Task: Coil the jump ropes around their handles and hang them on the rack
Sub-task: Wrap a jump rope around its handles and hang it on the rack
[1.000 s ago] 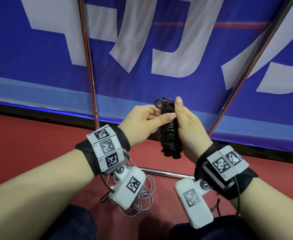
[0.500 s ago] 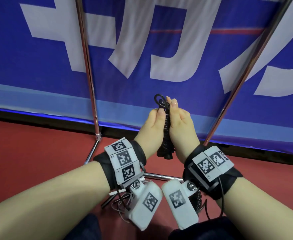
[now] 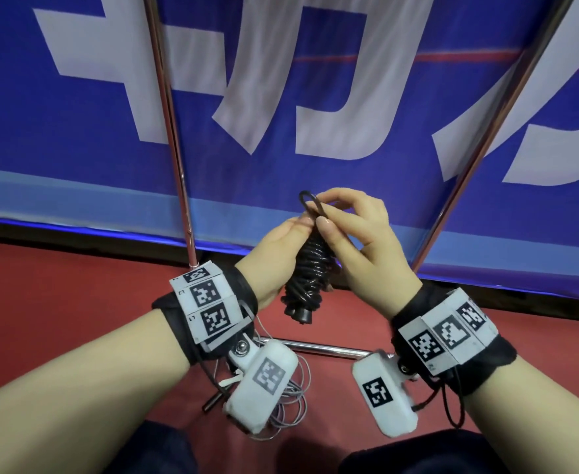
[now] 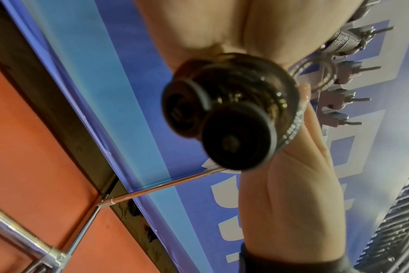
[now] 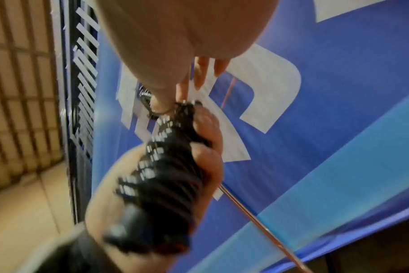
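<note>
centre frame: left hand (image 3: 274, 254) wrapped round coiled jump rope (image 3: 310, 278) | right hand (image 3: 356, 234) pinching top loop (image 3: 310, 203) | probably light, springy, slippery-ish | best held mid-bundle

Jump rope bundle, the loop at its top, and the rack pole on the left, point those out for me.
Jump rope (image 3: 310, 275), head view, on the black coils wound round the handles.
Loop (image 3: 305, 199), head view, on its curved top, beside the right hand's fingertips.
Rack pole (image 3: 170, 131), head view, on the shiny upright left of the hands.
</note>
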The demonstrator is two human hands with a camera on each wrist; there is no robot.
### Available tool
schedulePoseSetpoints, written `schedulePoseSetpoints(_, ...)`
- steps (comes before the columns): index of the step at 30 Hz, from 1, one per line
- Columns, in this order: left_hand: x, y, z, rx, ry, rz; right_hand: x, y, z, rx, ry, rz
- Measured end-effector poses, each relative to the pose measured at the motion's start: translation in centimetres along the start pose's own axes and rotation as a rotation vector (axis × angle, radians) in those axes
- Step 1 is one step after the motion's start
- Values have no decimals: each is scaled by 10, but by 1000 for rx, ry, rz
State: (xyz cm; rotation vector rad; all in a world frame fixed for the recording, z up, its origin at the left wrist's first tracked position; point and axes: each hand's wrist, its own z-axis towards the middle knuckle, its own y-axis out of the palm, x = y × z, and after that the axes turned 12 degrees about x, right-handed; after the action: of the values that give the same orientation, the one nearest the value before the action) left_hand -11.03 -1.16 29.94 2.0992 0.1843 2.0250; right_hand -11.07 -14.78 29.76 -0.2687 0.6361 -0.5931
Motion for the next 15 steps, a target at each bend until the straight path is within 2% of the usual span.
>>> schedulePoseSetpoints(2,2,-2,-1,-47,-26,-11,-4,-8,3,-16,148,76)
schedulePoseSetpoints(5,6,-6,-2,-78,-28,-60,-18,-19,9,-28,494,573)
schedulePoseSetpoints(7,8,-7,-2,-80,-37,-99,-24,-23,10,-31,649,729)
schedulePoseSetpoints(10,9,-9,-5,-96,-50,-121,-22,-22,10,-26,734,741)
schedulePoseSetpoints(15,8,-6,-3,-61,-16,-118,-15,-14,10,166,874,796)
